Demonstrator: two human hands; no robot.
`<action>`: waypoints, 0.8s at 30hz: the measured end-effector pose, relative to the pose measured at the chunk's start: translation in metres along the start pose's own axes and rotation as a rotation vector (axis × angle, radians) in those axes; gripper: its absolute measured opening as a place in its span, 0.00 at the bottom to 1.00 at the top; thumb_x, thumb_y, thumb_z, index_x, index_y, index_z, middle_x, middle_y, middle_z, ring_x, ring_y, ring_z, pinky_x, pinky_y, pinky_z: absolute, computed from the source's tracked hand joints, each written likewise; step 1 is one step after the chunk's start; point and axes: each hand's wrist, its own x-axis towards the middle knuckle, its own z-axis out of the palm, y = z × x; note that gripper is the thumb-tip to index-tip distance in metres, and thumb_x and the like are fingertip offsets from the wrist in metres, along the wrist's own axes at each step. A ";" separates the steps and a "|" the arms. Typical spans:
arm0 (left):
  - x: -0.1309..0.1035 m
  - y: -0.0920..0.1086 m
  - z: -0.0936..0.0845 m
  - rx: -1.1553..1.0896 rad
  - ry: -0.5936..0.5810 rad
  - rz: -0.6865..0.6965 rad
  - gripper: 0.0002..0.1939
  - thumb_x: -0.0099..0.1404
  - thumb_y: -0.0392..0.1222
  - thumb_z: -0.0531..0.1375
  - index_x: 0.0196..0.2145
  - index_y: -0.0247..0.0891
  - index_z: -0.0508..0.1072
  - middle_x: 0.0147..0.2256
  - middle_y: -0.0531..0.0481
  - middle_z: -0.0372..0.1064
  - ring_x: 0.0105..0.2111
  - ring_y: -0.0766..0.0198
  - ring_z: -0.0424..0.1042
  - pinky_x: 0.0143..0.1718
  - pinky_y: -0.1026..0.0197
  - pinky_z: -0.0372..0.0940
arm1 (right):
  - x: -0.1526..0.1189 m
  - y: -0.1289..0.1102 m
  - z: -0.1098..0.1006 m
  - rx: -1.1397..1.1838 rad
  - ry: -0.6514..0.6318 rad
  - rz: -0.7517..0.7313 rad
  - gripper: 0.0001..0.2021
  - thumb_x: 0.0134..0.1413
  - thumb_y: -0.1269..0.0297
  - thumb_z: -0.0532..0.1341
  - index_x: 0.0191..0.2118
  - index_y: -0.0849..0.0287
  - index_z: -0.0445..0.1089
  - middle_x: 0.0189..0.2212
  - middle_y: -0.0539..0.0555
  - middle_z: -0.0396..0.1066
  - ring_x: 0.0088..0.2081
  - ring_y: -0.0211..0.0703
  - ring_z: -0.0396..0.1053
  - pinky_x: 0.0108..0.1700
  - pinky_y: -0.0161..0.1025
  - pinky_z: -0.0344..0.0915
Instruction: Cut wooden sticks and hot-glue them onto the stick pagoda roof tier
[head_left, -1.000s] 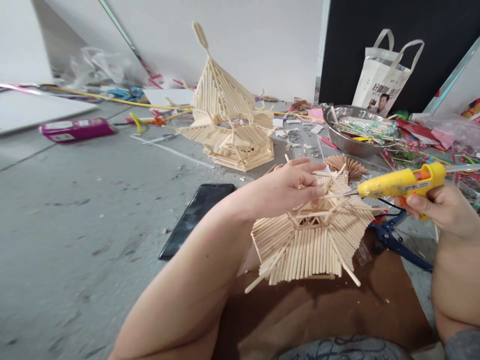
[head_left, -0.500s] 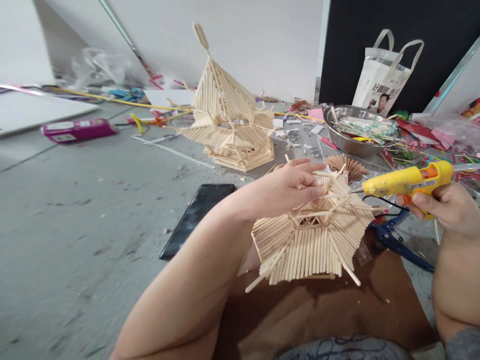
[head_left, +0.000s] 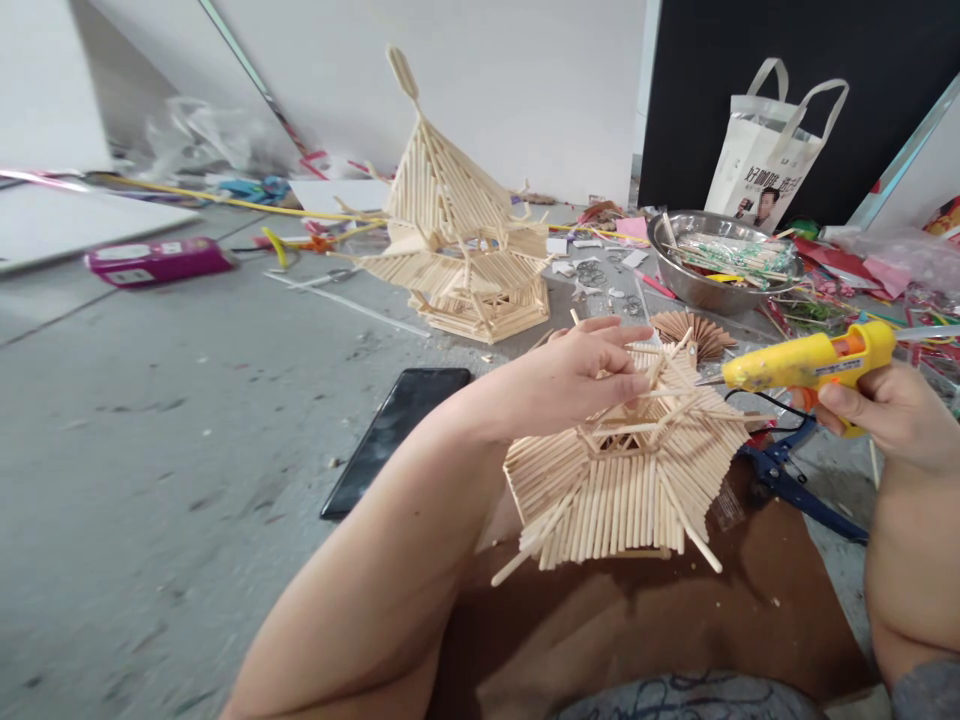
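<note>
A grey floor [head_left: 172, 400], scuffed and flecked with dark stains, spreads to a white wall [head_left: 555, 90] along its far edge. A black panel [head_left: 697, 110] stands at the far right, a pale strip [head_left: 646, 70] beside it. A white board [head_left: 75, 222] lies flat near the floor's far left corner. The light is soft.

Left hand [head_left: 592, 372] and right hand [head_left: 896, 415] were bare; forearms [head_left: 360, 560] uncovered too, a small round spot on the left one. Grey garment [head_left: 675, 702] showed at lower edge, printed with looping, scribble-like dark-blue lines. Grey sleeve [head_left: 928, 692] on the right arm, only its edge visible.
</note>
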 end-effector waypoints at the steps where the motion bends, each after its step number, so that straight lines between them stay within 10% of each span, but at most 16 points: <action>1: 0.000 0.000 0.000 0.001 0.000 0.001 0.18 0.64 0.48 0.49 0.28 0.38 0.74 0.60 0.53 0.53 0.63 0.58 0.42 0.61 0.52 0.42 | 0.000 0.001 0.000 0.009 -0.007 -0.007 0.22 0.46 0.45 0.58 0.19 0.61 0.65 0.13 0.49 0.60 0.17 0.33 0.56 0.19 0.33 0.53; 24: 0.000 -0.001 0.001 -0.020 0.019 0.004 0.18 0.64 0.47 0.49 0.26 0.38 0.74 0.60 0.52 0.54 0.63 0.56 0.43 0.60 0.51 0.42 | 0.001 -0.001 0.001 0.076 0.014 -0.006 0.22 0.43 0.44 0.60 0.20 0.61 0.67 0.11 0.49 0.59 0.15 0.32 0.55 0.16 0.32 0.52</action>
